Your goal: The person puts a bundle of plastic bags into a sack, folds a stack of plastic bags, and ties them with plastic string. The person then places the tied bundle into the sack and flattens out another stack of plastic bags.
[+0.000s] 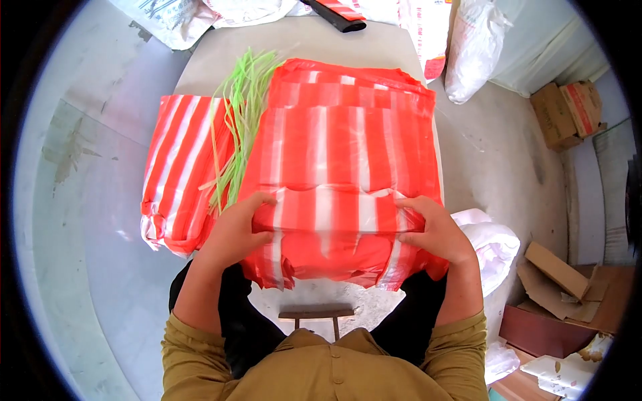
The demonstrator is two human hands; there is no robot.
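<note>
A stack of red-and-white striped plastic bags (321, 147) lies in front of me, its near end hanging over the table's edge above my lap. A folded band of striped plastic bag (328, 210) runs across the near part of the stack. My left hand (242, 224) grips the left end of this band, thumb below and fingers above. At the right end, my right hand (435, 227) grips it in the same way. Left of the stack lies a bundle of green plastic strips (239, 127). Beyond the strips is a second striped bag bundle (184, 167).
The table (231, 50) has white printed sacks (164, 20) at its far side. A dark roll-like object (344, 23) lies at the back. Cardboard boxes (565, 113) and an opened carton (555, 281) stand at right. A stool (315, 314) shows below.
</note>
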